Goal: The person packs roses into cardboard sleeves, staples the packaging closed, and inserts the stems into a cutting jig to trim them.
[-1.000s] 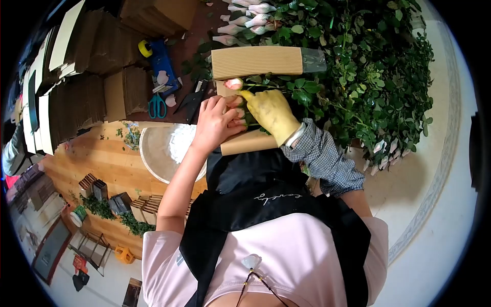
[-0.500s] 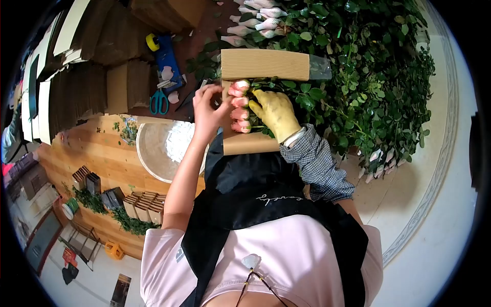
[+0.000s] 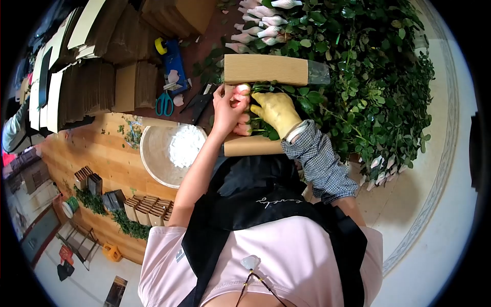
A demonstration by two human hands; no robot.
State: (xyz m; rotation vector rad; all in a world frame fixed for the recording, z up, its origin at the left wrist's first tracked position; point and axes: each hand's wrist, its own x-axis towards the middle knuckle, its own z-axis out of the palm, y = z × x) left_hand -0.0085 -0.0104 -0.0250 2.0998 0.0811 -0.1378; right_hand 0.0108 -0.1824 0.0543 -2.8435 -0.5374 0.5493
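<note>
The bare left hand (image 3: pixel 225 113) is bent over a row of pink-and-white rose heads (image 3: pixel 242 89), with fingertips touching the blooms; whether one is gripped cannot be told, as the fingers cover the contact. The right hand in a yellow, smudged glove (image 3: pixel 277 111) is placed over the green stems and leaves just behind the blooms, thumb and forefinger slightly apart; its grasp, if any, is hidden below the palm.

The roses are laid with heads at the left hand and stems running rightward, across the front of the body; the heads are lined up from near to far. The blooms are nearer to the left hand, the stems to the right.

The row is set between a tan ribbed cardboard flap (image 3: pixel 266 70) on the far side and a plain tan cardboard edge (image 3: pixel 253 146) on the near side. Clear plastic film (image 3: pixel 318 72) is seen at the ribbed flap's right end. Leafy green rose stems (image 3: pixel 378 97) are heaped to the right. Teal-handled scissors (image 3: pixel 164 104) are left of the bare hand.
</note>
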